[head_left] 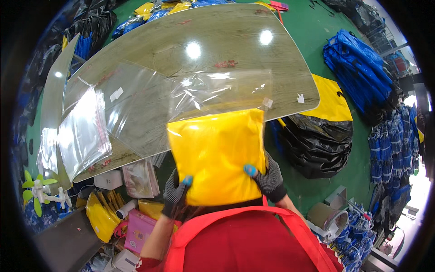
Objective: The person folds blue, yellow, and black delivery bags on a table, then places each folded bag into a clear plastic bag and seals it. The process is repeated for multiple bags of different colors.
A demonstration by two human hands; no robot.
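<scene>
A folded yellow sheet [217,158] sits inside a clear plastic bag [222,88], whose unfilled upper part lies over the table's near edge. My left hand [176,192], in a dark dotted glove with a blue thumb tip, grips the lower left side of the bagged sheet. On the opposite side my right hand [269,177] holds it the same way, thumb on top. The fingers of both hands are partly hidden beneath it. More clear bags [136,104] lie flat on the table to the left, beside a stack of shiny clear bags [84,131].
The wood-patterned table [244,50] fills the far middle. A black and yellow bundle [317,140] and blue bundles [358,68] lie on the green floor at right. A tape dispenser [328,215], a small green fan [38,188] and a pink bag [138,229] are near the lower sides.
</scene>
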